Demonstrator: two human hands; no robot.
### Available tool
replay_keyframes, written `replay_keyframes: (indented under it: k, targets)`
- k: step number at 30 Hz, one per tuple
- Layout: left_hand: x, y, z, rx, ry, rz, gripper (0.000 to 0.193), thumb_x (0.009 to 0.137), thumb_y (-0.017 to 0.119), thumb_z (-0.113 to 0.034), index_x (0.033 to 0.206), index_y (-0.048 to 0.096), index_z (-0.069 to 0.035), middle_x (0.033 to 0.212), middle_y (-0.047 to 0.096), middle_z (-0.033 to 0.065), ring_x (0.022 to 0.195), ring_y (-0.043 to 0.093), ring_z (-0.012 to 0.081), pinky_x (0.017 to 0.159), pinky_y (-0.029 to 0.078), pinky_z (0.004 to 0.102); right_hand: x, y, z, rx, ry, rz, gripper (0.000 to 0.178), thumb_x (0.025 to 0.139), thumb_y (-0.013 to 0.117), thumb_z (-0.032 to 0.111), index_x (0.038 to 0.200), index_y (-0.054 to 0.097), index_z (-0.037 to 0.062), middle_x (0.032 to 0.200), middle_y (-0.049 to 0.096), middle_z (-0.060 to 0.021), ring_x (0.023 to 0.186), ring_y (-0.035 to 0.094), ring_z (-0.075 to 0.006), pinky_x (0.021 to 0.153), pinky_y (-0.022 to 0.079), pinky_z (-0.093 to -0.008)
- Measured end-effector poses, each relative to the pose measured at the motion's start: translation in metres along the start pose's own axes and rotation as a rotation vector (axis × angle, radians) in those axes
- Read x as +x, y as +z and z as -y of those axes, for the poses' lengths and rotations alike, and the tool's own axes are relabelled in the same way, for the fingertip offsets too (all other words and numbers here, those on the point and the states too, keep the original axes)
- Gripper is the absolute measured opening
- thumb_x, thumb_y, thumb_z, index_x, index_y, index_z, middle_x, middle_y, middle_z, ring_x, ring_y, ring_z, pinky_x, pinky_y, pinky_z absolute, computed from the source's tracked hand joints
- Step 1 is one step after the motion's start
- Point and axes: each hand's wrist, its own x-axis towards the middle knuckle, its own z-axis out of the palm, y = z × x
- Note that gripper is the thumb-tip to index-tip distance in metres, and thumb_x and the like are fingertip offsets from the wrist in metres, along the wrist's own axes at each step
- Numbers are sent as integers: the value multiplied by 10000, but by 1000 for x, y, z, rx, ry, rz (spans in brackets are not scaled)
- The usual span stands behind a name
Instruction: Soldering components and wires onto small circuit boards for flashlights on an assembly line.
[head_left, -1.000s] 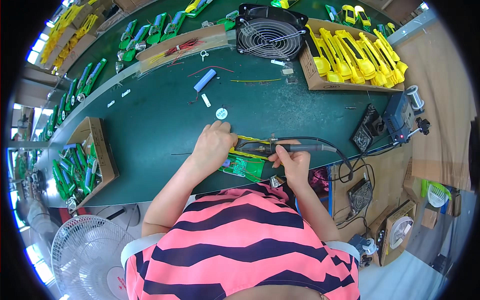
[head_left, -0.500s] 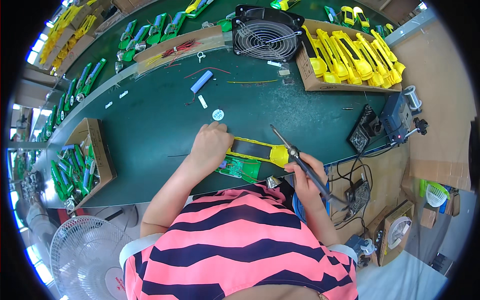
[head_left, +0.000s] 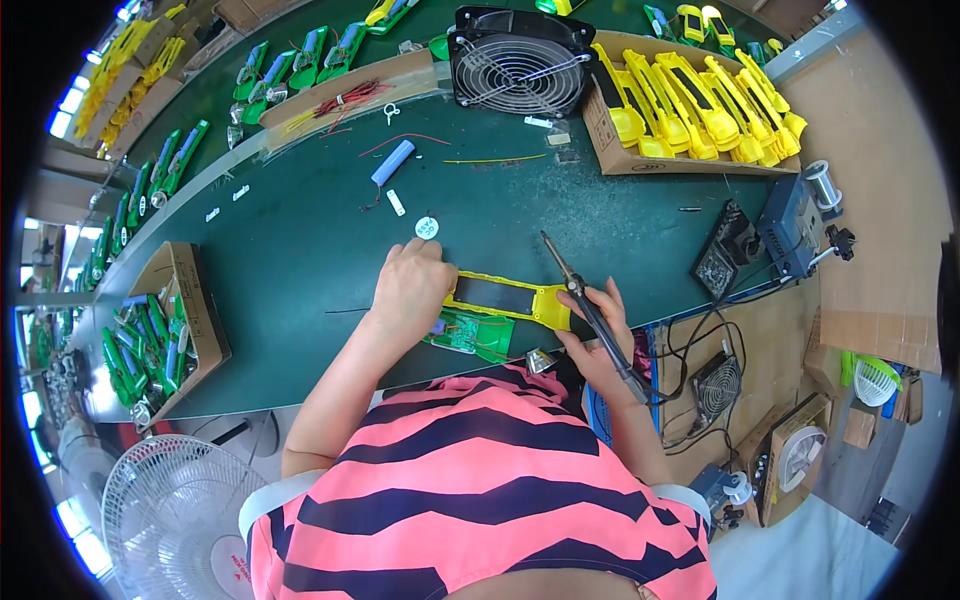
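Observation:
My left hand (head_left: 412, 285) is closed over the left end of a yellow plastic housing (head_left: 550, 306) with a long dark window. A soldering iron (head_left: 598, 320) lies across my right hand (head_left: 606, 350), its bare tip pointing up and away over the table. Fingers of that hand also reach the wide right end of the housing. Just below the housing lies a green casing with a circuit board (head_left: 478, 334) and thin wires, partly covered by my left hand. A silver lamp reflector (head_left: 541, 361) sits at its right end, by the table edge.
Ahead lie a blue cylindrical battery (head_left: 393, 163), a round white sticker (head_left: 427, 228) and loose wires. A black fan (head_left: 520, 65) and a carton of yellow housings (head_left: 690, 162) stand behind. The soldering station (head_left: 790, 225) is right; a carton of green assemblies (head_left: 205, 320) is left.
My right hand's fingers have spread and come to the housing's right end, with the iron still in that hand. The whole view has shifted slightly. My left hand keeps its hold.

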Motion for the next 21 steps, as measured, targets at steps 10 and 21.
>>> replay_keyframes:
  k: [10,21]
  targets:
    - [-16,-31,-32,-281,211,-203,182,647,645,-92,825,629,-54,749,517,50,730,512,210,635,395,328,1,-1,-3,-27,7,-13,525,658,695,72,1101,414,56,943,616,-104,892,583,-315,1009,265,-474]
    - [-21,26,-40,-381,210,-464,180,617,549,-39,789,600,-50,710,525,58,661,522,220,614,398,325,14,8,-6,73,61,45,482,649,708,74,1102,544,80,1106,551,-19,1128,451,-267,984,329,-339]
